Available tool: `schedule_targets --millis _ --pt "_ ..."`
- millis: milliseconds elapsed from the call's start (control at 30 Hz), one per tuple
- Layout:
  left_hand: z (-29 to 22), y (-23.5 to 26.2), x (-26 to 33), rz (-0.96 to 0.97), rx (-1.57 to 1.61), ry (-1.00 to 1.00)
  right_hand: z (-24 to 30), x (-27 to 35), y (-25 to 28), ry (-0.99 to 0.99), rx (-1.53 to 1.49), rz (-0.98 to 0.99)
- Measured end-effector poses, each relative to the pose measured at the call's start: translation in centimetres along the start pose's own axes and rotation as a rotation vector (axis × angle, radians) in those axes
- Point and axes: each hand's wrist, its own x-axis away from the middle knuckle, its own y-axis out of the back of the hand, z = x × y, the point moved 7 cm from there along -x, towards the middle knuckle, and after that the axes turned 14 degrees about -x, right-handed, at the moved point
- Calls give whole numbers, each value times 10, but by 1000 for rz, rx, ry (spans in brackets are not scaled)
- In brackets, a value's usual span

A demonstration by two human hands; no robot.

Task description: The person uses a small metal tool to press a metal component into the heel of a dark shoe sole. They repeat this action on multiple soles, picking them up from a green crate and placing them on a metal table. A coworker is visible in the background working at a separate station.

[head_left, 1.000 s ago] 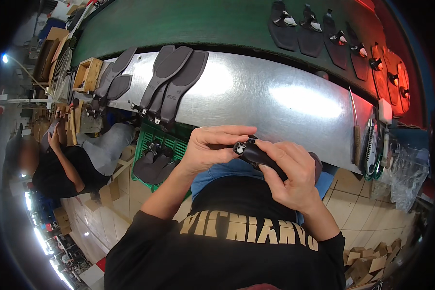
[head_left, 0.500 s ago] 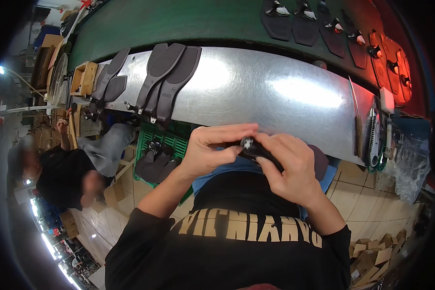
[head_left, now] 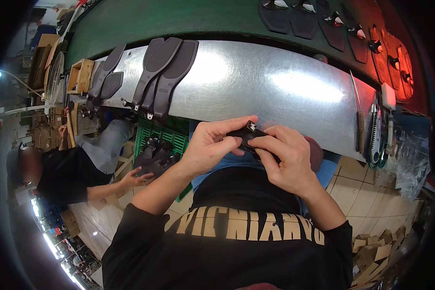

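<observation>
Just off the near edge of the metal bench, both my hands hold a black piece with a shiny metal tip [head_left: 252, 126]. My left hand [head_left: 209, 145] pinches its tip end, the index finger stretched along the far side. Closed on its body is my right hand [head_left: 289, 157], thumb and fingertips pressing close to the left thumb. Most of the piece is hidden by my hands. A rounded maroon shape [head_left: 315, 153] shows beyond the right hand; I cannot tell whether it belongs to the piece. Dark paddle-shaped pieces [head_left: 171, 77] with metal ends lie on the bench to the left.
The metal bench [head_left: 241, 92] borders a green surface [head_left: 179, 21] holding more dark pieces. A pointed tool [head_left: 357, 111] and a utility knife [head_left: 373, 133] lie right. A green crate [head_left: 179, 140] stands below left, a co-worker's hand [head_left: 137, 178] beside it.
The held piece has tilted, its metal tip now pointing farther up and away. My right fingers have shifted closer to the tip. The co-worker's arm has reached toward the green crate.
</observation>
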Motion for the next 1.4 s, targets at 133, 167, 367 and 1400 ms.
schedule_targets --millis 133,167,367,1400 --pt "3 3 -4 6 -62 62 2 -3 -2 13 34 91" --pt "6 3 -6 8 -61 90 1 -2 -3 9 27 118" --pt "6 5 -10 -36 -30 88 -5 0 -5 -131 -94 100" --pt "24 -6 -4 -11 94 163 -3 3 -3 -104 -61 -147"
